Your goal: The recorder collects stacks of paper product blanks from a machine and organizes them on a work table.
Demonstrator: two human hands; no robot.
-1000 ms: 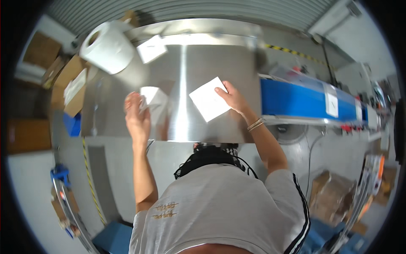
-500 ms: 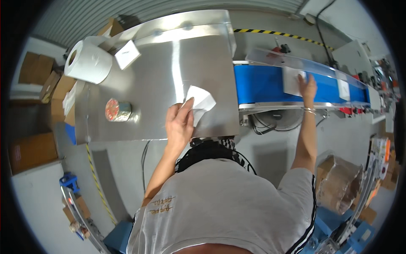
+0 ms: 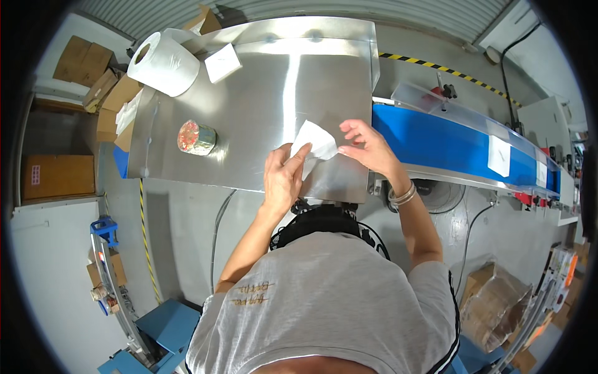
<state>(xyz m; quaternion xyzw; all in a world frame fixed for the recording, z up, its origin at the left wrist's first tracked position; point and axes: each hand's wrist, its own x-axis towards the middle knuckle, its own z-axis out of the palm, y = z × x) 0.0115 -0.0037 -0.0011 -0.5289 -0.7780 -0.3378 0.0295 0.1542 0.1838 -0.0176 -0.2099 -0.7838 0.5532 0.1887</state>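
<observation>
My left hand (image 3: 284, 177) is closed on a white paper piece (image 3: 316, 141), thumb and fingers pinching its left side above the steel table (image 3: 255, 100). The paper looks folded or layered; I cannot tell whether it is one sheet or several. Just right of it is my right hand (image 3: 369, 148), fingers apart and holding nothing, with the thumb close to the paper's right corner. Flat white packets lie on the blue conveyor belt (image 3: 430, 137) at the right, one packet (image 3: 499, 156) nearer and another packet (image 3: 541, 172) farther along.
A large white roll (image 3: 167, 65) and a white square packet (image 3: 222, 63) sit at the table's far left. Nearer stands a tape roll (image 3: 197, 138) with a reddish end. A clear guard (image 3: 430, 100) runs along the belt's far side. Cardboard boxes (image 3: 118, 106) stand left of the table.
My right hand has left the packet on the belt and come left beside the paper in my left hand. That packet has moved farther right. The whole view has shifted.
</observation>
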